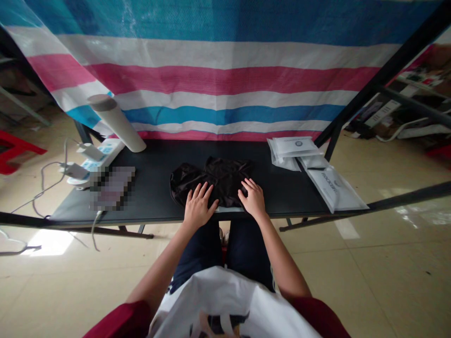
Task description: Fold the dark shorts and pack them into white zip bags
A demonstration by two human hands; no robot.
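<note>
Black silky garment (225, 176) lies bunched on the counter (151, 164), directly under both hands. On my feed, the left hand (199, 206) and right hand (253, 198) press flat with fingers open, grasping nothing. Uneven pressure could make the slick fabric slide or crease, and its edge could catch the plastic-wrapped packets (334, 188) beyond the right hand.

Two hands (199, 205), one black garment (211, 180), one white tube (116, 123)
</note>
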